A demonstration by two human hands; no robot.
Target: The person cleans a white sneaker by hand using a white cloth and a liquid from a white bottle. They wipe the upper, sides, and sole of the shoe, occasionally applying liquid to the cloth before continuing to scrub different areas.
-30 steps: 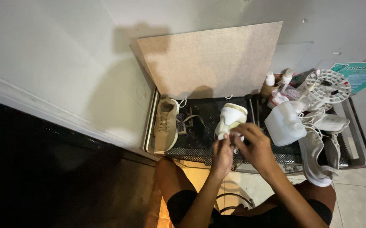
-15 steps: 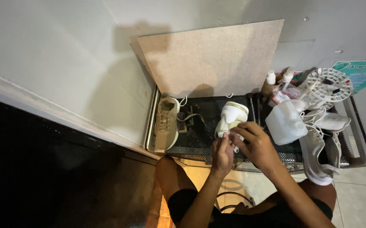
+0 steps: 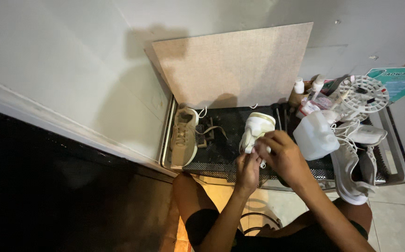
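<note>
A white shoe [image 3: 257, 129] lies sole-up on the black mesh of a shallow metal tray [image 3: 221, 140]. Both my hands meet at its near end. My left hand [image 3: 248, 171] pinches something small and pale there, likely a lace. My right hand [image 3: 282, 155] curls over the same end of the shoe, fingers closed on it. A beige shoe [image 3: 183, 135] with loose laces rests upright at the tray's left end, apart from both hands.
A tan board [image 3: 230, 65] leans against the wall behind the tray. A white plastic jug [image 3: 315, 135], small bottles [image 3: 305, 91], a round white rack [image 3: 362, 93] and more pale shoes [image 3: 352, 168] crowd the tray's right side. My bare knees sit under the tray edge.
Both hands have stayed at the near end of the white shoe with only small finger shifts. The shoes and tray have not moved.
</note>
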